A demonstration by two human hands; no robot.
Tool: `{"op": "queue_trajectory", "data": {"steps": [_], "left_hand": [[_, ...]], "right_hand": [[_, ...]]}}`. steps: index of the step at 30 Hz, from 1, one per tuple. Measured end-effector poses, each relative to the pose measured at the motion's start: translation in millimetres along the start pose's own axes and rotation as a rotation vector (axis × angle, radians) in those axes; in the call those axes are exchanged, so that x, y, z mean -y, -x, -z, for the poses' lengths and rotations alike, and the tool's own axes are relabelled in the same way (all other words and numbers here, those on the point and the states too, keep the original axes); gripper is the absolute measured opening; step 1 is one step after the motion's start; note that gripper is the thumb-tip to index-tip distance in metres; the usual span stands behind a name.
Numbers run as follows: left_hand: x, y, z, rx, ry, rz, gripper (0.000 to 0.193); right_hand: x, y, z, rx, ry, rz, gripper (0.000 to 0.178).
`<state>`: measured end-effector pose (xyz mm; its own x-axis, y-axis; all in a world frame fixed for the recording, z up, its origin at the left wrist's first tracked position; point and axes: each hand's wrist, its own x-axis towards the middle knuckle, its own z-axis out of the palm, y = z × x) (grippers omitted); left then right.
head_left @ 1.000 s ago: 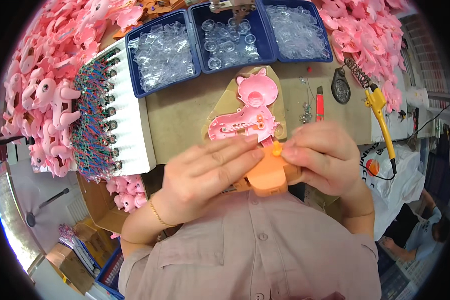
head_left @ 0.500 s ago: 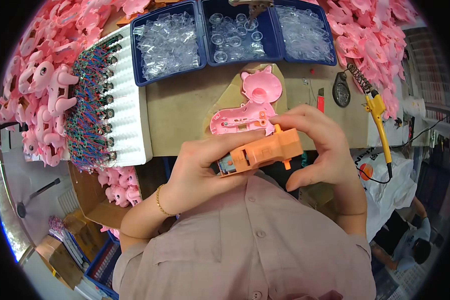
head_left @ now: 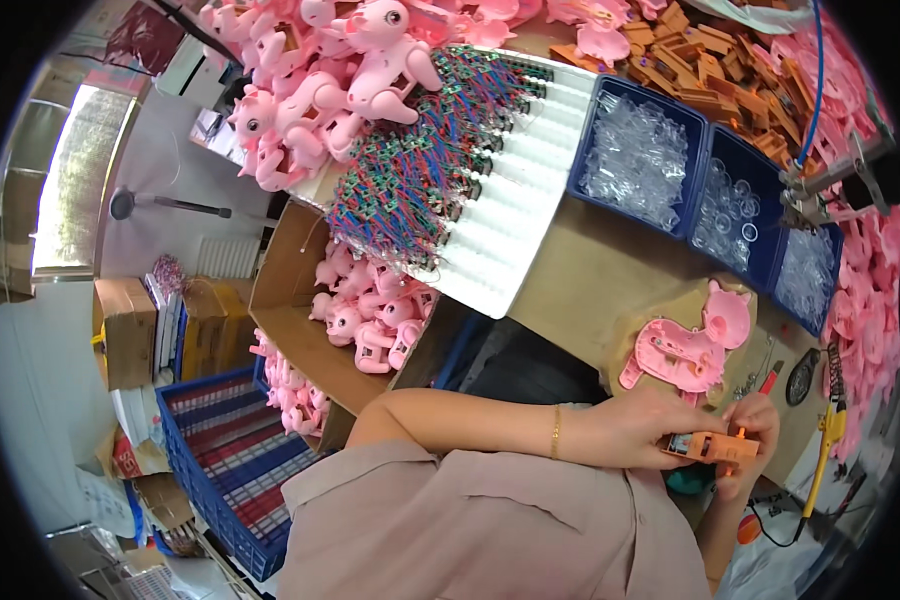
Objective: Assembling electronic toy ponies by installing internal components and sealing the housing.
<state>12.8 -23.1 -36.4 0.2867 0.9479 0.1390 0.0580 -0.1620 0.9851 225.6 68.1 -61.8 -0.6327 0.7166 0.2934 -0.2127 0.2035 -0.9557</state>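
Low right of centre, an orange plastic case (head_left: 720, 447) lay between two hands: the left hand's (head_left: 635, 425) fingers were clamped on its left end, the right hand's (head_left: 760, 425) fingers curled onto its right end. A white bag (head_left: 770, 568) at lower right bore a round orange mark (head_left: 748, 528). Left of centre, a cardboard box (head_left: 285, 300) held pink toys (head_left: 365, 310); at upper right, blue bins (head_left: 718, 160) held clear plastic pieces (head_left: 635, 150).
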Motion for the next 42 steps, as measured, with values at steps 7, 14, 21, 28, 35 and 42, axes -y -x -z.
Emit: {"op": "queue_trajectory", "data": {"steps": [7, 14, 21, 28, 35, 42], "left_hand": [[46, -15, -2, -0.537, -0.61, -0.112, 0.052], [26, -4, 43, -0.391, -0.585, -0.058, 0.049], [31, -12, 285, -0.962, -1.275, 0.322, 0.019], [75, -36, 340, -0.744, -1.744, 0.774, 0.02], [60, -40, 314, -0.839, -0.989, 0.212, 0.023], [-25, 1, 247, -1.078, 0.257, -0.263, 0.025]], "right_hand": [[3, -45, -21, 0.01, 0.639, -0.256, 0.069], [-20, -36, -18, -0.154, 0.835, -0.236, 0.049], [-5, -44, -25, -0.065, 0.937, -0.223, 0.043], [-10, -41, -26, -0.102, 0.852, -0.232, 0.042], [-9, -42, -15, -0.238, 0.806, -0.07, 0.035], [40, -37, -36, -0.161, 0.667, 0.009, 0.009]]}}
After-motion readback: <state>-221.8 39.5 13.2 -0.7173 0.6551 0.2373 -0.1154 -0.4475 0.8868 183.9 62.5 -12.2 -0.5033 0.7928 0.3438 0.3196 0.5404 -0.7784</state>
